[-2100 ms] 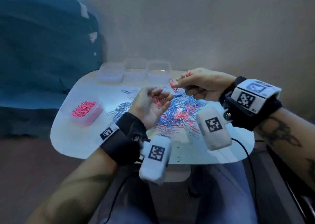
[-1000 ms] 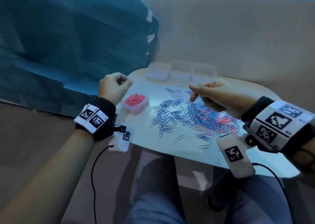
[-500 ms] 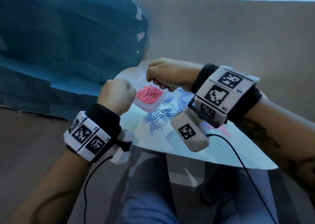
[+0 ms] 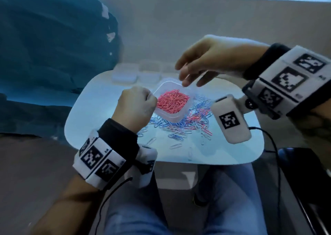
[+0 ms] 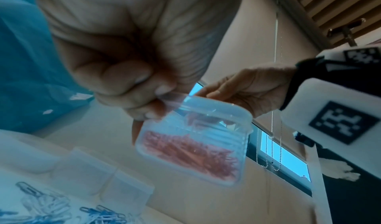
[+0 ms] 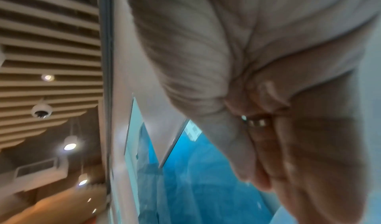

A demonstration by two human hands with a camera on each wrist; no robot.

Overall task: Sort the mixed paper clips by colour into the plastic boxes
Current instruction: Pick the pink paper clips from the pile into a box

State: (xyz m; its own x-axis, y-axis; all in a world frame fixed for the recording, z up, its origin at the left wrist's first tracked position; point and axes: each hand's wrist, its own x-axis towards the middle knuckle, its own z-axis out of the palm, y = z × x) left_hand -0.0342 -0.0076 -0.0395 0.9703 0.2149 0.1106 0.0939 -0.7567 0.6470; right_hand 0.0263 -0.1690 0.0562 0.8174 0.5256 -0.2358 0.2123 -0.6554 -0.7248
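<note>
My left hand (image 4: 152, 98) pinches the near-left rim of a clear plastic box (image 4: 168, 118) and holds it tilted in the air above the mixed pile. The box holds a heap of pink paper clips (image 4: 172, 100). In the left wrist view the left hand (image 5: 163, 97) grips the box (image 5: 245, 118) by its corner lip. My right hand (image 4: 188, 79) hovers just over the box's far rim with its fingers loosely extended and nothing visible in them. Blue, pink and white paper clips (image 4: 193, 122) lie mixed on the table under the box.
The white table (image 4: 100, 109) is small with rounded corners. Three empty clear boxes (image 4: 149, 71) stand in a row at its far edge. A few stray clips (image 4: 175, 146) lie near the front edge. A teal cloth (image 4: 44, 46) hangs at the left.
The left hand has taken the pink box by its rim, lifted it and brought it over the pile. The right hand's fingers have uncurled above the box.
</note>
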